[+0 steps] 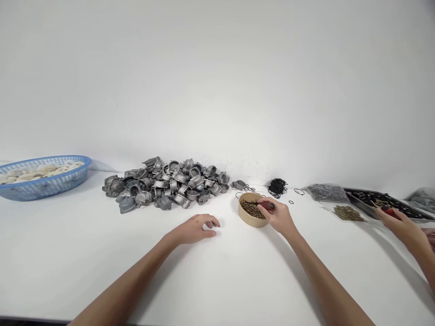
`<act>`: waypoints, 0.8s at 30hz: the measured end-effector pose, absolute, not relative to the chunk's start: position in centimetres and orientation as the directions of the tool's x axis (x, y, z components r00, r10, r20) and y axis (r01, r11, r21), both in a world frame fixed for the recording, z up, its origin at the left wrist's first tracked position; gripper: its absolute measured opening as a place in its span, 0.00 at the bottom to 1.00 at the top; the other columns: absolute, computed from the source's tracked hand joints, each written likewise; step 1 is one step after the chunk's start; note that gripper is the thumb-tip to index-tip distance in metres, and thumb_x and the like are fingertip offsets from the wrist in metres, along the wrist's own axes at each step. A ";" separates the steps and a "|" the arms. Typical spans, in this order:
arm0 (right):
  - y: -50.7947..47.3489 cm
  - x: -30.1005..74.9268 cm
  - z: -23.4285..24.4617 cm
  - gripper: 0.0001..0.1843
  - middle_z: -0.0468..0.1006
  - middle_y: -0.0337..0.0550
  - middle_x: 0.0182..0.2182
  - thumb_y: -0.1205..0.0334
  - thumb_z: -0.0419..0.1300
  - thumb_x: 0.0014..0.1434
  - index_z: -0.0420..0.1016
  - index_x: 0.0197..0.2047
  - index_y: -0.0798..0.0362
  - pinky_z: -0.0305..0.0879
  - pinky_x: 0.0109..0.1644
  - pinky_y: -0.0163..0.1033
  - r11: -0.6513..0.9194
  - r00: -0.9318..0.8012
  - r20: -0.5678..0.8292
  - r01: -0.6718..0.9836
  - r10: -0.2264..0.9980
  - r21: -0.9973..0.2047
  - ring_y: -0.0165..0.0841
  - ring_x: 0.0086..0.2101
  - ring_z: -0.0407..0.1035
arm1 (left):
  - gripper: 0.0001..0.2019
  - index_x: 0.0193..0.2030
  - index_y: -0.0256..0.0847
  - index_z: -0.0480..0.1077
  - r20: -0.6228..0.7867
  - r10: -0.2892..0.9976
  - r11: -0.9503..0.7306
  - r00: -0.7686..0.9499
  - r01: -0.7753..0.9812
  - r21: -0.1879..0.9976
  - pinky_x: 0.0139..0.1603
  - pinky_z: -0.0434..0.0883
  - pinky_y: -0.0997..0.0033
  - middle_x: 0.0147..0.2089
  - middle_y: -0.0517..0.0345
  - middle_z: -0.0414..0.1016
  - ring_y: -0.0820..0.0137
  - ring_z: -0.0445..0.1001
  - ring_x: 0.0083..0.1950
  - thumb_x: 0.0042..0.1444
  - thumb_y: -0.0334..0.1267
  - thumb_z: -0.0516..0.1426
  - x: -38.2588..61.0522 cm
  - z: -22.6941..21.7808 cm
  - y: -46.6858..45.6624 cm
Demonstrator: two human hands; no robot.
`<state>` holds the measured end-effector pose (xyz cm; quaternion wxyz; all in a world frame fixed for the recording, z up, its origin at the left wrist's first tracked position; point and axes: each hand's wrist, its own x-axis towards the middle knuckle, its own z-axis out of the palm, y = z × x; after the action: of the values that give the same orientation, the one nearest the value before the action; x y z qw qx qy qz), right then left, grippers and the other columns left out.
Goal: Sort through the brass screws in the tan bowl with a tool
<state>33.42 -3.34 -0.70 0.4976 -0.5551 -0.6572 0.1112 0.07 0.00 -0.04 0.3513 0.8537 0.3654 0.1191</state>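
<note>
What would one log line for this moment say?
left hand: empty, resting on table | right hand: holds red-handled tool over bowl of brass screws | behind: pile of metal castings

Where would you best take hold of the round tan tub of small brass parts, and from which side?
Grip the tub around its near outer wall, coming from its left. The wall is low, round and upright; the right hand with a red-handled tool already covers the right rim.

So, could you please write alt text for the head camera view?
The person's right hand holds a red-handled tool over a round tub of brass screws, while the left hand rests on the white table. Behind lies a pile of grey metal castings.
</note>
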 end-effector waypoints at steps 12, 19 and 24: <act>-3.9 33.7 0.1 0.15 0.82 0.46 0.31 0.47 0.63 0.59 0.75 0.38 0.51 0.77 0.35 0.45 0.373 0.135 0.482 0.467 0.866 -0.802 0.42 0.29 0.79 | 0.16 0.53 0.50 0.74 -0.055 0.711 -0.479 0.701 0.540 0.693 0.46 0.70 0.69 0.53 0.54 0.74 0.61 0.73 0.51 0.60 0.48 0.58 0.0 -0.2 0.0; -4.2 34.4 1.0 0.16 0.81 0.44 0.27 0.46 0.62 0.59 0.71 0.35 0.50 0.72 0.30 0.41 0.343 0.201 0.512 0.537 0.835 -0.771 0.38 0.24 0.75 | 0.15 0.53 0.52 0.73 -0.073 0.715 -0.465 0.696 0.550 0.693 0.47 0.70 0.69 0.53 0.56 0.73 0.62 0.73 0.51 0.61 0.47 0.57 0.0 0.0 0.0; -4.2 35.1 1.3 0.13 0.78 0.40 0.24 0.49 0.63 0.57 0.71 0.32 0.50 0.68 0.32 0.39 0.263 0.283 0.596 0.700 0.751 -0.664 0.36 0.26 0.72 | 0.15 0.53 0.51 0.74 -0.062 0.712 -0.473 0.700 0.543 0.694 0.48 0.70 0.69 0.52 0.55 0.74 0.61 0.73 0.53 0.61 0.46 0.57 0.1 -0.1 0.1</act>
<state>35.13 -4.24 1.33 0.5233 -0.6064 -0.5982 0.0244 0.07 0.07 -0.10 0.3567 0.8501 0.3689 0.1184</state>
